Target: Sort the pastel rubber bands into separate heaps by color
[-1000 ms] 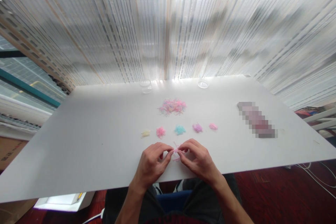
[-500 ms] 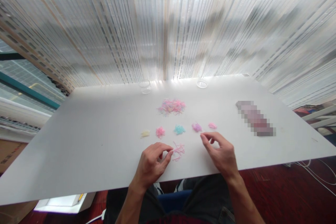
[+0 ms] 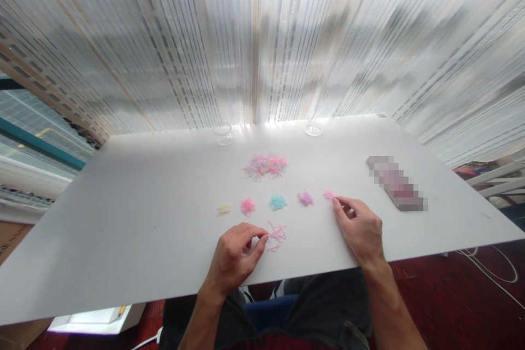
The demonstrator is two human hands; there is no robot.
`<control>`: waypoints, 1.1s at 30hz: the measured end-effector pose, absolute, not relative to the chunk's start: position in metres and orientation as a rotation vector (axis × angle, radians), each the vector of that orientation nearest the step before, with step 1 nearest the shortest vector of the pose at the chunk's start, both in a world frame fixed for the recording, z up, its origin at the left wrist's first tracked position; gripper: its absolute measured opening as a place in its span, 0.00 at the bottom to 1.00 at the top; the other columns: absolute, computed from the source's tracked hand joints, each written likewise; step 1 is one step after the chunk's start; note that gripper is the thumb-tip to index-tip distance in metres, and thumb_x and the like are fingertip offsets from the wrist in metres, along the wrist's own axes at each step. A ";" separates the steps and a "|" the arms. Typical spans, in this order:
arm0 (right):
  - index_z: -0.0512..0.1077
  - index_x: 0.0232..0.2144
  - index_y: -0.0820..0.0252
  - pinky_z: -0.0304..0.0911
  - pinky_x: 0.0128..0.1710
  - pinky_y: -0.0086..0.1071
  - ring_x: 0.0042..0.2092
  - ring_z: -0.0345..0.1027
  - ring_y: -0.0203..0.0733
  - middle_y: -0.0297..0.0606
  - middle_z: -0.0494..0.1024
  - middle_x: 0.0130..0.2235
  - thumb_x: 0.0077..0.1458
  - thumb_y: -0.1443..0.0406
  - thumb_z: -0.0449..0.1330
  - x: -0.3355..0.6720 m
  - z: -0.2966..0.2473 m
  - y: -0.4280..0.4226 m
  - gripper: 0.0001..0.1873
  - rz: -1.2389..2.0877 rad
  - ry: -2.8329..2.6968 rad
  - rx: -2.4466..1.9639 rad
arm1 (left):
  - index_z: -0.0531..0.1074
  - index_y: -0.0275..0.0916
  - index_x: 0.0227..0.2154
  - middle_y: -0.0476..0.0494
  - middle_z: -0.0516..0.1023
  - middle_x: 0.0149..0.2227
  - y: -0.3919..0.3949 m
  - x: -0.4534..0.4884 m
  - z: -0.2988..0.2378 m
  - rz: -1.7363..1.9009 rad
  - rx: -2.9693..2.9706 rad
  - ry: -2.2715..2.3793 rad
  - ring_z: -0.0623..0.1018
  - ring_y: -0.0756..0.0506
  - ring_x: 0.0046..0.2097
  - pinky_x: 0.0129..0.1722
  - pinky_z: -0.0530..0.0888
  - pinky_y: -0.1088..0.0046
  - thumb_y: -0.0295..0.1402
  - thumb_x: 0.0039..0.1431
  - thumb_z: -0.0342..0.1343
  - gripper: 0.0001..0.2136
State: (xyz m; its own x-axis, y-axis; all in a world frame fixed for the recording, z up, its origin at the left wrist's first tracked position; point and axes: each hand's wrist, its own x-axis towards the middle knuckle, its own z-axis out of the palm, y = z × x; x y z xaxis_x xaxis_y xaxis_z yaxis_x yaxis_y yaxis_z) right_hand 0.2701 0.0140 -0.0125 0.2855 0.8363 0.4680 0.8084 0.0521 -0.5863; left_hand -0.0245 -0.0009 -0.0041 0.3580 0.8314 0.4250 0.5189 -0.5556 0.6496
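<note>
My left hand [image 3: 240,251] is closed in a pinch at the left edge of a loose bunch of thin pale pink strands [image 3: 277,234], with a strand end at its fingertips. My right hand [image 3: 361,227] is also pinched, its fingertips touching the near edge of a small bright pink pile [image 3: 329,194]; whatever lies between them is too small to make out. In a row to the left are a purple pile [image 3: 305,198], a turquoise pile [image 3: 278,202], a deeper pink pile [image 3: 248,206] and a pale yellow pile [image 3: 223,209].
Behind the row lies a bigger heap of mixed-colour strands [image 3: 266,166]. Clear round containers or lids [image 3: 225,138] and a clear round lid [image 3: 314,129] are at the back of the white table [image 3: 123,219]. A blurred-out flat object [image 3: 396,183] lies on the right.
My right hand has moved right, from beside the purple pile to the small bright pink pile. The left hand keeps its pinch at the pale pink strands. The view has shifted slightly.
</note>
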 end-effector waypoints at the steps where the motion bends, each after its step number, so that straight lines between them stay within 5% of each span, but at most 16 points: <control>1: 0.81 0.36 0.61 0.69 0.34 0.38 0.28 0.71 0.43 0.44 0.82 0.32 0.66 0.47 0.54 0.271 -0.013 0.014 0.26 0.023 -1.518 -1.722 | 0.77 0.40 0.37 0.47 0.80 0.32 -0.001 -0.025 -0.004 1.048 2.220 1.178 0.72 0.50 0.29 0.34 0.71 0.72 0.30 0.68 0.57 0.04; 7: 0.80 0.36 0.61 0.68 0.34 0.37 0.30 0.72 0.43 0.41 0.81 0.31 0.68 0.54 0.56 0.263 -0.012 0.013 0.19 -0.091 -1.577 -1.627 | 0.77 0.40 0.37 0.48 0.80 0.32 -0.001 -0.025 -0.004 1.058 2.212 1.173 0.72 0.49 0.29 0.35 0.71 0.72 0.30 0.68 0.57 0.04; 12: 0.78 0.40 0.57 0.69 0.37 0.35 0.35 0.73 0.42 0.39 0.81 0.35 0.67 0.64 0.59 0.210 -0.003 0.013 0.08 0.120 -1.736 -1.352 | 0.77 0.40 0.37 0.49 0.79 0.30 -0.001 -0.025 -0.005 1.045 2.230 1.185 0.71 0.49 0.28 0.34 0.70 0.72 0.30 0.67 0.57 0.05; 33: 0.80 0.41 0.58 0.70 0.39 0.37 0.38 0.73 0.45 0.38 0.78 0.33 0.62 0.68 0.64 0.139 0.000 0.049 0.06 0.301 -2.038 -1.226 | 0.80 0.39 0.34 0.51 0.78 0.23 0.001 -0.022 -0.014 1.301 1.779 1.797 0.73 0.51 0.22 0.25 0.69 0.78 0.37 0.65 0.57 0.10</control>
State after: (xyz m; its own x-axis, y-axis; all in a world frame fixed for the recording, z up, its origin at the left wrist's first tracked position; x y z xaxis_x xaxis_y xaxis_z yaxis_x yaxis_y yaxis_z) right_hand 0.1392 0.0486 0.0001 -0.2814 0.8397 0.4645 0.6697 0.5185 -0.5317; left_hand -0.0217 0.0009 -0.0144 -0.1906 0.9074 0.3745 0.6389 -0.1750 0.7492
